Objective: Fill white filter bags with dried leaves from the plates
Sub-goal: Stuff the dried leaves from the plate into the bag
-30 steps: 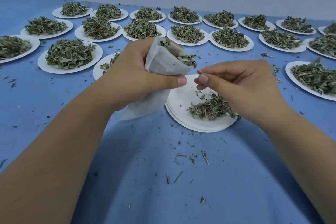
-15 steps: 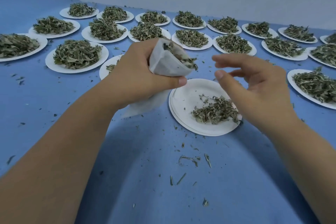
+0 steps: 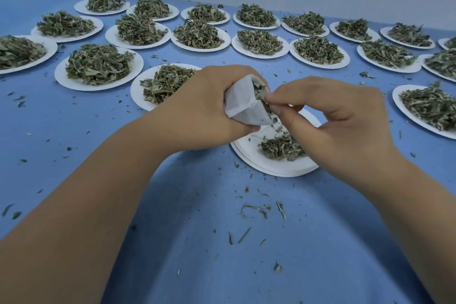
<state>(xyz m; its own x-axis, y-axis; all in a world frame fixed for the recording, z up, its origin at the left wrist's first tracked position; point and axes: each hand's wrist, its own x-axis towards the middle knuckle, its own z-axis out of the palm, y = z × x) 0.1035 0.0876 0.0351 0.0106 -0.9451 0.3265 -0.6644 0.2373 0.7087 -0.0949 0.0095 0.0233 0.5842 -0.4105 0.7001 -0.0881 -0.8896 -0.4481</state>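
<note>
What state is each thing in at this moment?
filter bag: mouth open, partly filled
left hand: grips the filter bag
right hand: pinches dried leaves at the bag's mouth
near plate: mostly bare, holds a small heap
other plates: heaped with leaves
blue cloth: strewn with leaf bits

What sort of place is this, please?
Likely a hand-packing workspace for herbal tea: many white plates heaped with dried leaves cover a blue table, and the left hand holds a white filter bag while the right hand feeds leaves in.
</note>
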